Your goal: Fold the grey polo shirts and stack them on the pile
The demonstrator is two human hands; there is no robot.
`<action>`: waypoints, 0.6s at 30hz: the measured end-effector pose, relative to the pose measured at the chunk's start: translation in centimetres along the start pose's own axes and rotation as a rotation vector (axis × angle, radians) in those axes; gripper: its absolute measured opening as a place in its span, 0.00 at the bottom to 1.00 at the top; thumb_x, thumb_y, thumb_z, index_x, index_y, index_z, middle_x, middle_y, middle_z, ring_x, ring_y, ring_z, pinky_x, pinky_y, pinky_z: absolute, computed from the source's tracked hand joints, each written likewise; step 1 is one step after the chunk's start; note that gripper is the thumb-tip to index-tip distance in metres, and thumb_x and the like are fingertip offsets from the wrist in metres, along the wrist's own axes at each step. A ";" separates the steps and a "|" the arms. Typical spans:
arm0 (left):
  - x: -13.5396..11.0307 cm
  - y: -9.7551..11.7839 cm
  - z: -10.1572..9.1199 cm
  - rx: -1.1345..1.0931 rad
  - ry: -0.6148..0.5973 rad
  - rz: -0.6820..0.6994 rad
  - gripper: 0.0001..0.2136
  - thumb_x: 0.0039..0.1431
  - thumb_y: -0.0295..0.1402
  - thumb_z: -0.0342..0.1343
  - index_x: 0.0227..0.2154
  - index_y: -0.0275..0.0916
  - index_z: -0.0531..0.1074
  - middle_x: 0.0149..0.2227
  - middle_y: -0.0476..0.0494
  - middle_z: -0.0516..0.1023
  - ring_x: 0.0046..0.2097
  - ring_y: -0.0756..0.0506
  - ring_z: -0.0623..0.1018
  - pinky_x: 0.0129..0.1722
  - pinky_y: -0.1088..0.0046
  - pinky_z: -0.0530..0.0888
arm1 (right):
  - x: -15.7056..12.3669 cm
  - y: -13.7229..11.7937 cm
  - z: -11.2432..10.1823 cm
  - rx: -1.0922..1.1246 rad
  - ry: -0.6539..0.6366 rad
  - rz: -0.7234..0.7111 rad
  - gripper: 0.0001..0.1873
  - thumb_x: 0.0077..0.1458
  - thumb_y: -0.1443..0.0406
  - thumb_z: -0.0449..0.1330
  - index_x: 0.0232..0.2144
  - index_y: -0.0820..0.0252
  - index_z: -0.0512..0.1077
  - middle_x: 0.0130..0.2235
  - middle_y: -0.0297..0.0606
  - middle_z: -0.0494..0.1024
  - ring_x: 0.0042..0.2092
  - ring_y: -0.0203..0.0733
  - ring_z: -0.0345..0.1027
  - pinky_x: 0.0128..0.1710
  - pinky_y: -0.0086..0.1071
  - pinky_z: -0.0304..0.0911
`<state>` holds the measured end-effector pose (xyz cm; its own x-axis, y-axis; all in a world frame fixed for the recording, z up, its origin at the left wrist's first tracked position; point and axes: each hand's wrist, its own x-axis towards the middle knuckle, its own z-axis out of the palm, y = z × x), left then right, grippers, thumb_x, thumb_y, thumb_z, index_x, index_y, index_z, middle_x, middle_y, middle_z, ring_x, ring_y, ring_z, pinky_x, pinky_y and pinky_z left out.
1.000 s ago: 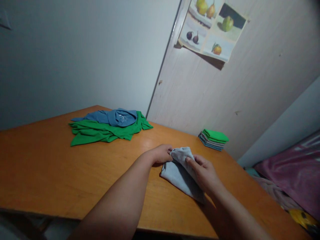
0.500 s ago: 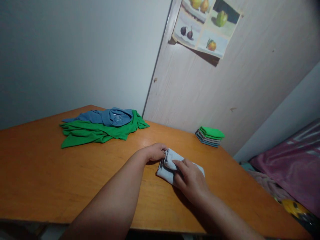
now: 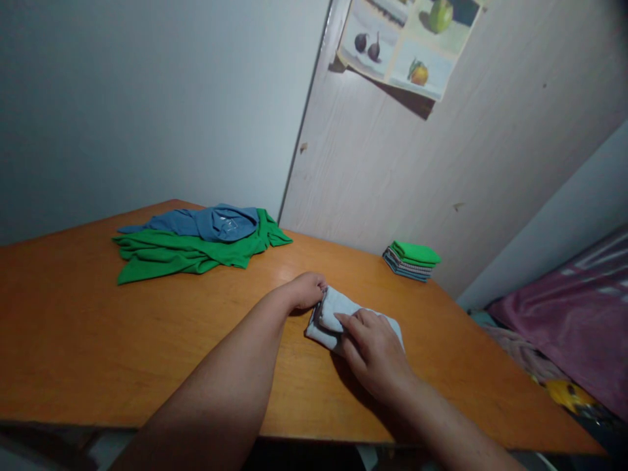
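A folded pale grey cloth (image 3: 333, 313) lies on the orange wooden table (image 3: 122, 340) in front of me. My left hand (image 3: 307, 291) is closed at the cloth's left end, pinching its folded edge. My right hand (image 3: 373, 350) lies flat on top of the cloth with its fingers stretched out, pressing it down. Part of the cloth is hidden under that hand.
A crumpled green garment (image 3: 181, 256) with a blue one (image 3: 210, 222) on top lies at the table's far left. A small stack of folded cloths (image 3: 411, 260), green on top, sits at the far right by the wall. A bed with purple cover (image 3: 569, 314) stands right.
The cloth's raised flap has been folded down flat. My right hand went from holding it up to pressing on top. The view shifted slightly.
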<state>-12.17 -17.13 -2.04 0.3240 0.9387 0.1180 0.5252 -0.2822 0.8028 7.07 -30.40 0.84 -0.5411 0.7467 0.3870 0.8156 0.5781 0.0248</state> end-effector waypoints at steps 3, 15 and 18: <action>-0.1 0.0 0.1 0.004 0.011 -0.001 0.05 0.43 0.24 0.54 0.23 0.37 0.74 0.20 0.54 0.70 0.26 0.50 0.66 0.25 0.76 0.59 | -0.1 -0.2 -0.1 0.022 0.000 -0.024 0.18 0.62 0.67 0.54 0.53 0.55 0.73 0.38 0.41 0.72 0.40 0.46 0.62 0.40 0.38 0.53; -1.3 4.8 0.1 0.147 0.254 0.098 0.13 0.65 0.33 0.47 0.42 0.37 0.75 0.44 0.38 0.80 0.45 0.43 0.76 0.46 0.69 0.69 | -0.9 -1.5 -0.4 0.034 -0.083 -0.014 0.23 0.62 0.63 0.56 0.59 0.57 0.69 0.43 0.45 0.73 0.44 0.50 0.63 0.44 0.42 0.57; -2.5 6.1 1.5 0.310 0.112 0.188 0.19 0.69 0.39 0.42 0.52 0.37 0.73 0.59 0.32 0.73 0.62 0.36 0.70 0.61 0.57 0.61 | -1.1 -1.2 -1.2 0.103 -0.079 -0.004 0.18 0.62 0.63 0.56 0.54 0.56 0.73 0.42 0.43 0.75 0.44 0.49 0.65 0.44 0.42 0.59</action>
<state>-8.56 -21.48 1.68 0.3584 0.8760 0.3228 0.6837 -0.4817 0.5481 6.89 -32.28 1.49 -0.5618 0.7659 0.3129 0.7905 0.6085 -0.0701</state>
